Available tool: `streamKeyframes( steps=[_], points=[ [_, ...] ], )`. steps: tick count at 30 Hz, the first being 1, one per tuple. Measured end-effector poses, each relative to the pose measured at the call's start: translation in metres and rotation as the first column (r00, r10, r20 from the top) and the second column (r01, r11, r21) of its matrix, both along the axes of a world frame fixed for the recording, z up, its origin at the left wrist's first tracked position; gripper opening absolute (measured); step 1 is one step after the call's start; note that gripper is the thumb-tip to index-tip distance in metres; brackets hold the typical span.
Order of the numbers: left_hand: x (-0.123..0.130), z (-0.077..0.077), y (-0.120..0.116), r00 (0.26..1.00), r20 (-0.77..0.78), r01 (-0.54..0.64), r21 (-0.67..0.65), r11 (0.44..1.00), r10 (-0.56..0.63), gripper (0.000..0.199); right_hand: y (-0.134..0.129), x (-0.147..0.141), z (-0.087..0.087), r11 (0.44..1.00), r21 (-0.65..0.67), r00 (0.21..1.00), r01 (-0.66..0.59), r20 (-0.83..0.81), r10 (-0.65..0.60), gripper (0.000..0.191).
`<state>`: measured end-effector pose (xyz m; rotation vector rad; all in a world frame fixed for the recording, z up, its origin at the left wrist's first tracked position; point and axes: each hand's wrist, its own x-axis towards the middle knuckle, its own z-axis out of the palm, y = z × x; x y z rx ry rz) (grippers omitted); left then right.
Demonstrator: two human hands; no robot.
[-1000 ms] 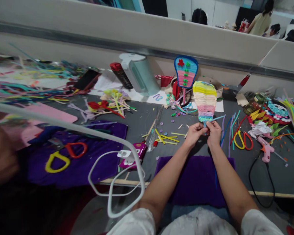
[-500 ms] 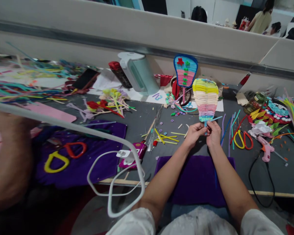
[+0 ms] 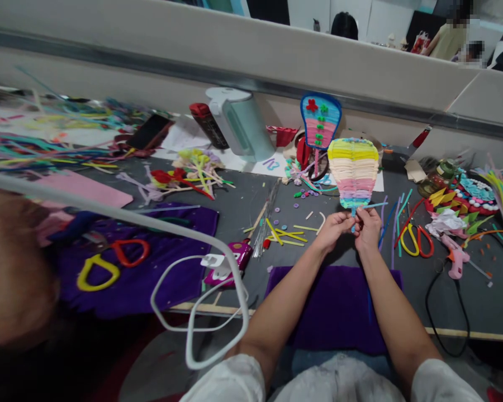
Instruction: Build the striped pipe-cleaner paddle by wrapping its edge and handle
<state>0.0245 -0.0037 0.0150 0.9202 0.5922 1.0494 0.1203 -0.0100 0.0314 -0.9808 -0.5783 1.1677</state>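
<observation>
A fan of striped pipe cleaners (image 3: 354, 170), yellow, cream, pink and light blue, stands upright above my hands. Its short blue handle is pinched by my left hand (image 3: 335, 228), fingers closed. My right hand (image 3: 368, 226) is closed beside it at the handle's top, with a light blue pipe cleaner (image 3: 376, 205) sticking out to the right from its fingertips. My fingers partly hide the handle. Below my forearms lies a purple cloth (image 3: 331, 307). Behind, a finished-looking blue-rimmed fan (image 3: 321, 120) with a red flower and green pieces leans upright.
Right of my hands lie loose pipe cleaners, scissors (image 3: 419, 239) and a pink glue gun (image 3: 456, 257) with a black cord. A kettle (image 3: 247, 125) stands at the back. At left are a white cable (image 3: 188, 335), more scissors (image 3: 98, 273) and another person's arm (image 3: 17, 268).
The fan has turned a little to face me more squarely, its outline wider now. My hands stay together at its handle. The other person's arm at left has shifted.
</observation>
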Motion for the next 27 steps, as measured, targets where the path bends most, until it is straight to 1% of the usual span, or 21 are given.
streamKeyframes(
  steps=[3, 6, 9, 11, 14, 17, 21, 24, 27],
  points=[
    [0.002, -0.001, 0.0, 1.0, -0.01, -0.019, -0.029, 0.999, 0.019, 0.038, 0.002, 0.0, -0.003, 0.994, 0.066, 0.992, 0.084, 0.091, -0.09, 0.029],
    [0.005, -0.002, 0.0, 0.998, -0.03, -0.051, -0.026, 0.998, 0.05, 0.041, 0.006, 0.002, -0.008, 0.975, 0.146, 0.963, 0.165, 0.191, -0.191, 0.026],
    [0.006, -0.004, 0.0, 0.994, -0.048, -0.094, 0.004, 0.996, 0.094, 0.043, 0.008, 0.003, -0.013, 0.962, 0.195, 0.928, 0.193, 0.283, -0.244, 0.023],
    [0.007, -0.004, 0.0, 0.989, -0.07, -0.129, 0.019, 0.991, 0.13, 0.041, 0.009, 0.004, -0.015, 0.961, 0.204, 0.922, 0.185, 0.302, -0.242, 0.022],
    [0.005, -0.003, 0.0, 0.987, -0.096, -0.128, 0.009, 0.992, 0.129, 0.039, 0.007, 0.003, -0.015, 0.962, 0.218, 0.932, 0.164, 0.287, -0.224, 0.023],
    [0.003, -0.001, 0.0, 0.992, -0.086, -0.091, 0.006, 0.996, 0.091, 0.039, 0.004, 0.001, -0.012, 0.968, 0.209, 0.938, 0.141, 0.284, -0.198, 0.023],
    [0.002, 0.001, -0.002, 0.999, -0.032, -0.041, -0.018, 0.999, 0.041, 0.038, 0.002, 0.0, -0.008, 0.983, 0.15, 0.942, 0.105, 0.302, -0.147, 0.025],
    [0.0, 0.002, -0.002, 1.0, 0.012, 0.014, -0.05, 0.999, -0.013, 0.039, 0.001, 0.0, -0.006, 0.985, 0.156, 0.957, 0.078, 0.265, -0.118, 0.025],
    [-0.001, 0.002, -0.002, 0.996, 0.059, 0.065, -0.064, 0.996, -0.061, 0.039, 0.0, 0.001, -0.003, 0.988, 0.152, 0.976, 0.014, 0.215, -0.046, 0.026]
  ],
)
